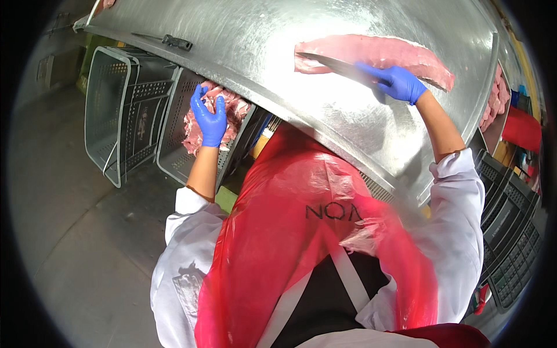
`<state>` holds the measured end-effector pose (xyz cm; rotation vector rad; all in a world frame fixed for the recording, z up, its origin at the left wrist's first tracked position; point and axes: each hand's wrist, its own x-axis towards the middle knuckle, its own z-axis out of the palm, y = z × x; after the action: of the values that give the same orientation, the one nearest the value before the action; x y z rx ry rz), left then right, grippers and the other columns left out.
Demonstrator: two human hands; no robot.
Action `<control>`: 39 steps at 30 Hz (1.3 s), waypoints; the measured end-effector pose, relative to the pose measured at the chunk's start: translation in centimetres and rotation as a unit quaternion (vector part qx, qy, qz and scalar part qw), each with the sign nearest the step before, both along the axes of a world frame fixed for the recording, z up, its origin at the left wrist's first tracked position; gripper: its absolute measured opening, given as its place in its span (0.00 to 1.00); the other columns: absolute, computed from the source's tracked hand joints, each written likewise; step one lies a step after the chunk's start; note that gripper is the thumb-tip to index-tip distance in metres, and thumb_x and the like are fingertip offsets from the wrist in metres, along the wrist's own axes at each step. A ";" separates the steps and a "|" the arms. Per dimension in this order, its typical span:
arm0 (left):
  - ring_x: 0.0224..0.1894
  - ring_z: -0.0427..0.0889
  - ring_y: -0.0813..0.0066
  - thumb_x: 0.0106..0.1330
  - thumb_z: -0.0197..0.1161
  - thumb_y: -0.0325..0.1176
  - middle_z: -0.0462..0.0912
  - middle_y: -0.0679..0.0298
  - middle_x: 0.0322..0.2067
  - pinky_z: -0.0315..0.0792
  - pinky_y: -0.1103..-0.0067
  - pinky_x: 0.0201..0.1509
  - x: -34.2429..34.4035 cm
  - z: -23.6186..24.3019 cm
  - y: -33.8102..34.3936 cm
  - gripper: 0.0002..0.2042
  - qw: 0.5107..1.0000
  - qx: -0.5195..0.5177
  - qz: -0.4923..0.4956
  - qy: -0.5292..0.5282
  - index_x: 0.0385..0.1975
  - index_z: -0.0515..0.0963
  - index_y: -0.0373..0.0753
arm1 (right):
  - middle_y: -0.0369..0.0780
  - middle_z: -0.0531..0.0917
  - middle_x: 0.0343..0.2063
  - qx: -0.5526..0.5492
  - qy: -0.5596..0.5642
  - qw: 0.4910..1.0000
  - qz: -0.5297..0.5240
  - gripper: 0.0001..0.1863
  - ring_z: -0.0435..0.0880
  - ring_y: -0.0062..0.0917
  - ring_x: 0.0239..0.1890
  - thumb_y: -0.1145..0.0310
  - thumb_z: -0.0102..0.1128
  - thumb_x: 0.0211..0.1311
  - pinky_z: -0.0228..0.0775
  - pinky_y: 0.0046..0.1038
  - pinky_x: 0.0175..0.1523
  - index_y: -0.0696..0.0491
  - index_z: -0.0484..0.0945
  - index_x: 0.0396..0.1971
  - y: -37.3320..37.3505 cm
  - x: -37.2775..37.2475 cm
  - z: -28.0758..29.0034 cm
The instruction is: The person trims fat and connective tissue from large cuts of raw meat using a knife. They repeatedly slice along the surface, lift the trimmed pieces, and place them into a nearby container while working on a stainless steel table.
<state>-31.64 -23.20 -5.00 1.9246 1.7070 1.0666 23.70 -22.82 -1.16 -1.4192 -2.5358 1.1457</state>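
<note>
A long pale-pink boneless pork loin lies across the steel table. My right hand, in a blue glove, is closed around the handle of a knife. The long knife blade points left along the near side of the loin; whether it touches the meat I cannot tell. My left hand, also blue-gloved, is held over a grey perforated crate below the table's edge. Its fingers are apart with nothing visible in them. Pink meat trimmings are heaped in that crate, partly hidden by the hand.
The steel table has a raised metal edge. A second, dark-handled knife lies near its left edge. Another grey crate stands farther left on the floor. More meat pieces are at the far right, above stacked black crates.
</note>
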 end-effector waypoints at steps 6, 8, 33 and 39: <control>0.49 0.75 0.70 0.68 0.65 0.27 0.76 0.60 0.47 0.71 0.73 0.58 3.7 0.1 -0.3 0.25 0.997 0.022 0.006 -0.072 0.64 0.68 0.32 | 0.46 0.85 0.28 -0.137 0.117 0.973 -0.144 0.33 0.83 0.32 0.27 0.60 0.49 0.73 0.77 0.35 0.40 0.31 0.55 0.77 3.7 -15.8 1.1; 0.48 0.76 0.71 0.67 0.66 0.26 0.76 0.60 0.46 0.71 0.74 0.56 5.7 -0.2 0.6 0.24 0.997 0.018 -0.015 -0.078 0.62 0.70 0.32 | 0.38 0.84 0.31 -0.296 0.218 0.917 -0.157 0.39 0.81 0.20 0.26 0.67 0.54 0.68 0.77 0.27 0.32 0.31 0.55 0.77 3.4 -18.5 1.7; 0.31 0.71 0.87 0.69 0.64 0.25 0.77 0.72 0.31 0.69 0.84 0.35 6.7 -0.7 1.0 0.05 0.976 -0.003 0.015 -0.216 0.41 0.78 0.35 | 0.42 0.86 0.29 -0.048 -0.018 0.998 -0.048 0.28 0.84 0.32 0.29 0.56 0.54 0.74 0.78 0.35 0.41 0.29 0.64 0.72 1.6 -4.6 0.2; 0.39 0.77 0.81 0.71 0.63 0.26 0.81 0.67 0.39 0.73 0.82 0.46 3.8 -2.0 1.2 0.07 0.970 0.003 0.084 -0.228 0.46 0.78 0.34 | 0.39 0.82 0.25 -0.199 0.211 0.946 -0.144 0.36 0.79 0.19 0.22 0.62 0.56 0.71 0.77 0.27 0.34 0.28 0.57 0.76 3.3 -22.9 2.1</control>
<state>-27.89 -21.97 -6.97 1.4071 1.6132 1.4428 0.76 -19.48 0.97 -1.3584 -1.8111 1.7413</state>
